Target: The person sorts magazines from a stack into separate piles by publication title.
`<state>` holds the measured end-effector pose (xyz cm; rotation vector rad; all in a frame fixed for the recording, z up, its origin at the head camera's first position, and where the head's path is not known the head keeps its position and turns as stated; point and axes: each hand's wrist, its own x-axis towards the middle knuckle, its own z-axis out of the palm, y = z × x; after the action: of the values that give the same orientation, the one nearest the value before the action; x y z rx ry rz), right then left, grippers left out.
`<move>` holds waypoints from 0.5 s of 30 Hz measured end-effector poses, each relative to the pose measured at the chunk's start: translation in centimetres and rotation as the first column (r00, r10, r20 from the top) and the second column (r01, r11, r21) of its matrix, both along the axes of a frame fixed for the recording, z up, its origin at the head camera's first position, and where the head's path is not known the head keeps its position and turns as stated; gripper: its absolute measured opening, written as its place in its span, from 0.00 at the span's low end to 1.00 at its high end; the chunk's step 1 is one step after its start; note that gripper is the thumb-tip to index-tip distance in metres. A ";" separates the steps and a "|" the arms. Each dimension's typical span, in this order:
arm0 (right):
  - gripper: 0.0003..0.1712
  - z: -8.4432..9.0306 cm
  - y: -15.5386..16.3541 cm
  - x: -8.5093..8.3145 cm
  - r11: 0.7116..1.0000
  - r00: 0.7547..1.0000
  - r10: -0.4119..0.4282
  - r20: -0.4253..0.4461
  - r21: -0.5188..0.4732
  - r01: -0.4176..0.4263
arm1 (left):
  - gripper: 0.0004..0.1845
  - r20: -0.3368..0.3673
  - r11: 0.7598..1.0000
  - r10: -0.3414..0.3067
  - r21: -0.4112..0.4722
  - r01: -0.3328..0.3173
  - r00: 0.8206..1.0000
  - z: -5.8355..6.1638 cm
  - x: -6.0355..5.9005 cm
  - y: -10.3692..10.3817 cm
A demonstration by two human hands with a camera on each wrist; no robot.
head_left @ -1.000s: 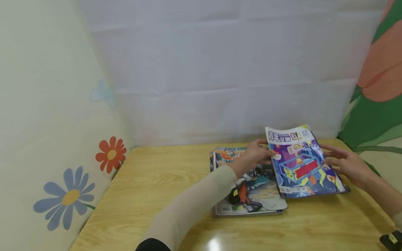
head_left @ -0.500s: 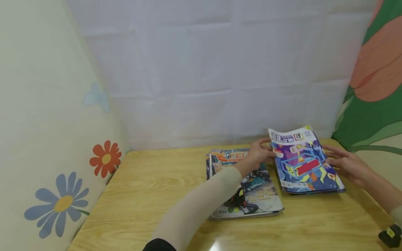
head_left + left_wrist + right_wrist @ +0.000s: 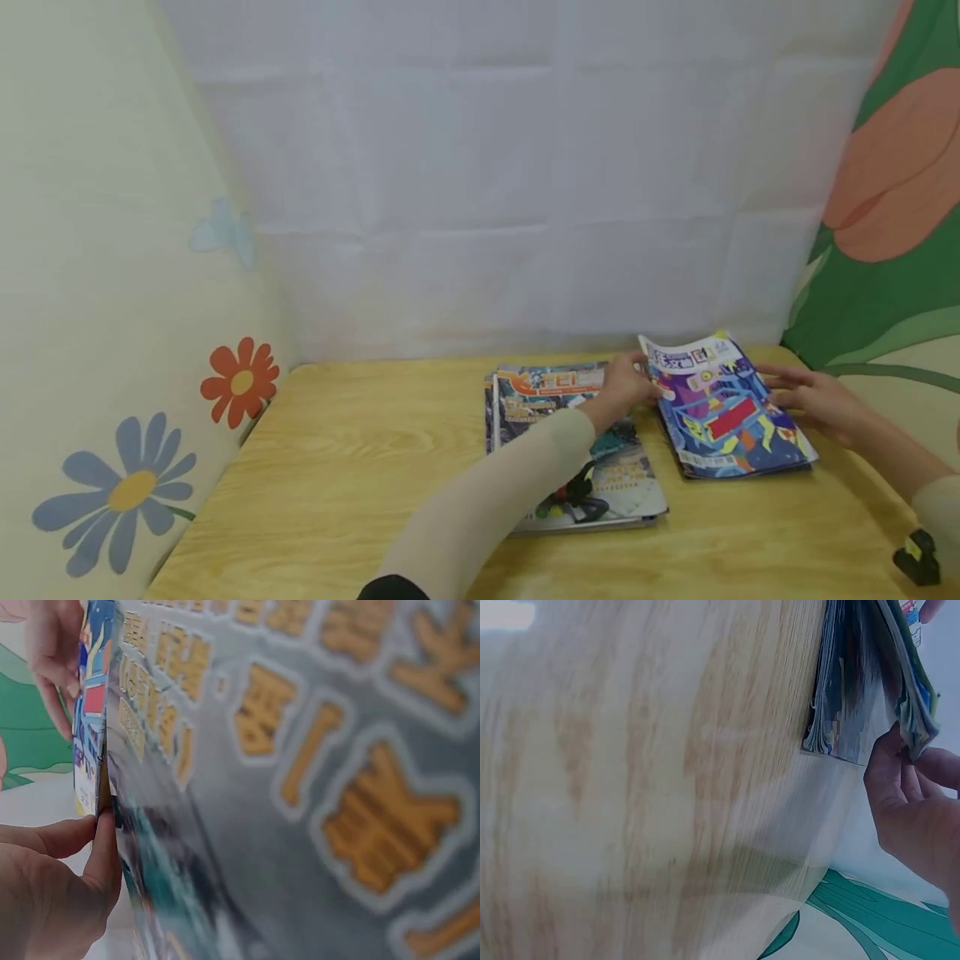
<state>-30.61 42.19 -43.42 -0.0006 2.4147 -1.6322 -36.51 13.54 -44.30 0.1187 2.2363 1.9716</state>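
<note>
On the wooden table [image 3: 360, 450], toward its far right corner, lies the purple magazine [image 3: 720, 408], resting on a small stack of others with its cover up; my left hand [image 3: 628, 385] is at its left edge, thumb and fingers pinching that edge, which the left wrist view shows close up with the fingertips [image 3: 101, 847] pressed against the spine side; my right hand [image 3: 813, 398] is at the opposite, right edge, fingers fairly straight and laid against the page edges; from the right wrist view the fingertips [image 3: 891, 769] touch the fanned edges of the pages, and I cannot tell whether they curl under them; just beside the purple magazine, to its left and under my left forearm, sits a second stack of magazines [image 3: 570, 450], its top cover grey with orange lettering; a flower-printed wall [image 3: 135, 333] rises along the table's left side.
</note>
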 end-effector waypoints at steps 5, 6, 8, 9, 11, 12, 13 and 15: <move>0.39 -0.6 -0.5 -0.7 1.000 1.000 0.003 0.010 -0.021 -0.003 | 0.38 -0.010 0.998 0.025 -0.049 -0.025 1.000 -0.9 -0.3 0.0; 0.39 -0.6 -0.6 -0.8 1.000 1.000 -0.006 0.013 -0.016 0.006 | 0.39 -0.012 0.998 0.029 -0.054 -0.029 1.000 -1.0 -0.3 0.1; 0.38 -0.7 -0.3 -0.9 1.000 1.000 -0.017 0.009 0.006 0.017 | 0.40 -0.022 0.997 0.020 -0.073 -0.022 1.000 -1.0 -0.6 0.4; 0.38 -0.7 -0.1 -0.9 0.999 1.000 -0.030 0.007 0.019 0.030 | 0.39 -0.027 0.997 0.010 -0.079 -0.013 1.000 -1.0 -0.7 0.7; 0.36 -0.8 0.0 -1.0 0.998 0.999 -0.038 -0.002 0.059 0.038 | 0.38 -0.045 0.993 0.004 -0.118 -0.009 0.999 -1.0 -0.7 0.8; 0.36 -0.8 0.1 -1.0 0.996 0.999 -0.038 -0.009 0.079 0.038 | 0.38 -0.051 0.990 0.006 -0.142 -0.013 0.999 -1.0 -0.8 0.9; 0.35 -0.8 0.1 -1.0 0.995 0.999 -0.032 -0.017 0.094 0.034 | 0.37 -0.061 0.984 0.009 -0.180 -0.020 0.998 -1.0 -0.8 0.9; 0.34 -0.8 0.1 -1.0 0.992 0.999 -0.031 -0.034 0.120 0.035 | 0.35 -0.088 0.961 0.008 -0.275 -0.032 0.996 -0.8 -0.8 1.1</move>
<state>-31.65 42.31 -44.22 0.0331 2.5470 -1.5081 -37.28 14.61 -45.12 0.1497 2.5506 1.6698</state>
